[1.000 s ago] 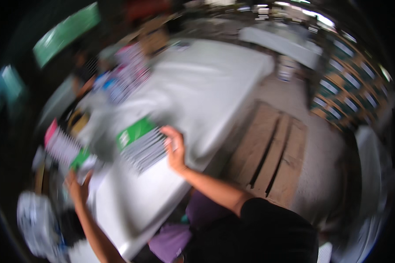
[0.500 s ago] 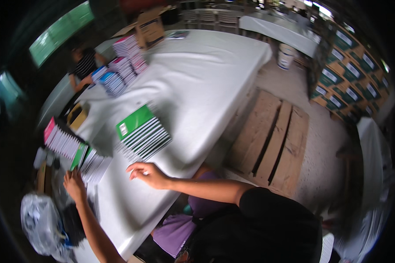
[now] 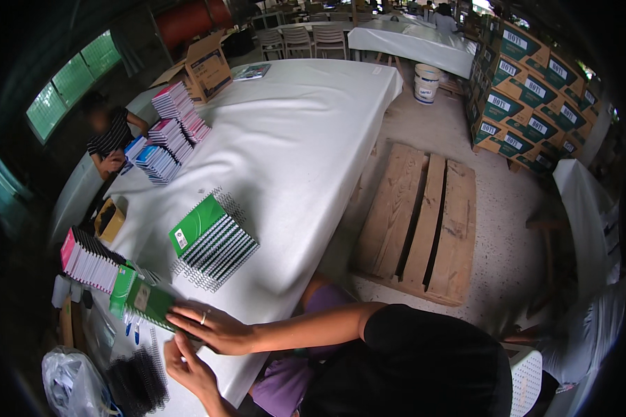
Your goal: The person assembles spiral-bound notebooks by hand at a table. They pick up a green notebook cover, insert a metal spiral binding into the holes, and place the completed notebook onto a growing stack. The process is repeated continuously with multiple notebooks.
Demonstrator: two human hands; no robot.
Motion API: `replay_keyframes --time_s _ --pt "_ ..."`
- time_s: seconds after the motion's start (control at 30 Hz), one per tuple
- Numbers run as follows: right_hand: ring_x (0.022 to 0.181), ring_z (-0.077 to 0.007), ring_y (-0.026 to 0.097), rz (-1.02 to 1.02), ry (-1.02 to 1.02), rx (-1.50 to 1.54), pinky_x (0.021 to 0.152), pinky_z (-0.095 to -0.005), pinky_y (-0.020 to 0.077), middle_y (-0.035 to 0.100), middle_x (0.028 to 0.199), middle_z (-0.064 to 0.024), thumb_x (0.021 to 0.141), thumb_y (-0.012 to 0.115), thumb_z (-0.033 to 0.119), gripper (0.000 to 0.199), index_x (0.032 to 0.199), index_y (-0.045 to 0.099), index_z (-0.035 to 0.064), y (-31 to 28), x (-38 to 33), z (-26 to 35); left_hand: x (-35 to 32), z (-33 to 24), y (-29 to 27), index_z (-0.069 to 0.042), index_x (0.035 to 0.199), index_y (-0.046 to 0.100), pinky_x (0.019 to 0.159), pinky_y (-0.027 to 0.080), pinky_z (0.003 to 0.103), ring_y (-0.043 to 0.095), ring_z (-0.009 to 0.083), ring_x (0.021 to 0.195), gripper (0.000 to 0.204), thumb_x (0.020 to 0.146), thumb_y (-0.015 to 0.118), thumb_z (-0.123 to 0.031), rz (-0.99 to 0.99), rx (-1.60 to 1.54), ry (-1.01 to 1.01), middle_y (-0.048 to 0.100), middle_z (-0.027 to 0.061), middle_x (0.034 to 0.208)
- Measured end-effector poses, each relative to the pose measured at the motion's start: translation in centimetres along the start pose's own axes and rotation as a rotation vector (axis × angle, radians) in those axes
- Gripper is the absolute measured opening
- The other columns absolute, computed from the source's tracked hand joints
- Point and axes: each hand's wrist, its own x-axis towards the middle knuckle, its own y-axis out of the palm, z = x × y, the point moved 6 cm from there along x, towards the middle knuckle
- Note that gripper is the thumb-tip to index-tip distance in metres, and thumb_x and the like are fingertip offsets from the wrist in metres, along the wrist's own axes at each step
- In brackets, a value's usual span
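A green spiral notebook lies slanted at the near left of the table, its cover up. My right hand, with a ring on one finger, grips its right end, fingers laid over the cover; the thumb is hidden. Just below that corner is my left hand, fingers curled and the thumb tip near the notebook's edge. What it holds, if anything, I cannot make out. Beyond my hands stands a stack of green notebooks with wire coils sticking out at both sides. Another green notebook touches the held one's left end.
Pink-covered notebooks lean in a row at left, near a yellow container. Loose black coils and a clear plastic bag lie nearest. A person sits beyond stacked books. A wooden pallet lies right of the table.
My right hand has come down and left from above the table onto the green notebook. My left hand has moved right, away from the notebook row. The view has shifted slightly.
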Motion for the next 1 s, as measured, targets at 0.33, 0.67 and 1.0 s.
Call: replay_keyframes --time_s 0.33,0.67,1.0 --pt "0.077 -0.0085 0.055 0.561 0.657 0.540 0.073 -0.0255 0.0457 0.064 0.082 -0.0046 0.078 0.064 0.008 0.021 0.096 0.061 -0.0021 1.2 -4.0 -8.7 -1.8 12.9 2.9 0.004 0.127 0.037 0.087 0.039 0.030 0.050 0.0173 0.097 0.043 0.085 0.044 -0.004 0.092 -0.417 -0.394 0.051 0.0105 0.112" --pt "0.088 -0.0083 0.059 0.506 0.587 0.822 0.080 -0.0229 0.0468 0.066 0.099 -0.0070 0.076 0.063 -0.001 0.029 0.104 0.064 0.0036 1.5 -3.8 -7.3 -3.6 12.1 3.4 0.000 0.122 0.035 0.090 0.037 0.029 0.044 0.0173 0.104 0.039 0.085 0.044 0.004 0.173 -0.342 -0.170 0.044 0.0096 0.113" --pt "0.091 -0.0168 0.062 0.521 0.418 0.799 0.084 -0.0281 0.0460 0.064 0.105 -0.0107 0.075 0.060 0.000 0.034 0.108 0.063 0.0084 2.3 -3.6 -7.1 2.1 19.8 -8.3 -0.002 0.106 0.049 0.074 0.042 0.042 0.053 0.0327 0.092 0.032 0.088 0.048 -0.029 0.047 1.190 -0.187 0.052 0.0183 0.103"
